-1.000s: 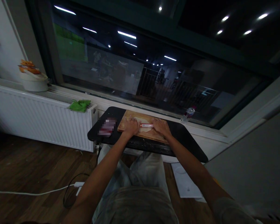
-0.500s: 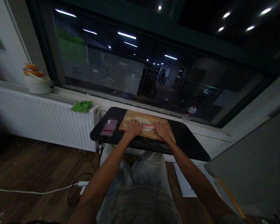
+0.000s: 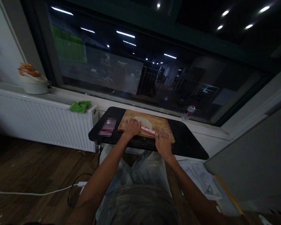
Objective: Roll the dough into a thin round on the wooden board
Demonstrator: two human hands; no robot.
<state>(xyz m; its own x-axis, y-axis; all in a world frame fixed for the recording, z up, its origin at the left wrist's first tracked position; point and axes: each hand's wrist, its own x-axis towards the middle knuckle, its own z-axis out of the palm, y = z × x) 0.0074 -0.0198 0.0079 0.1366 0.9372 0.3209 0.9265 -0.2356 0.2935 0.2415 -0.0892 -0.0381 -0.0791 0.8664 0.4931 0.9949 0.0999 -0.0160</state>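
Observation:
My left hand (image 3: 132, 126) lies over the left end of a slim red rolling pin (image 3: 147, 129) with a white printed label. My right hand (image 3: 163, 141) is on its right end, nearer to my body, so the pin slants. Both hands have their fingers closed over the pin's ends, which they hide. A thin, flat sheet of pale dough (image 3: 144, 122) lies just beyond the pin and partly behind my left hand. Under it is a wooden cutting board (image 3: 158, 121), on a black tabletop (image 3: 189, 140).
A pixelated pinkish item (image 3: 108, 127) lies on the tabletop's left. A clear bottle (image 3: 189, 112) stands by the window behind. On the left, a white radiator (image 3: 49, 122) carries a green cloth (image 3: 80, 107) and a white tub (image 3: 34, 83). A white cable (image 3: 37, 193) crosses the floor.
The rolling pin has come toward my body, off the middle of the dough, and its right end has swung nearer. My right hand has moved back more than my left. More dough shows.

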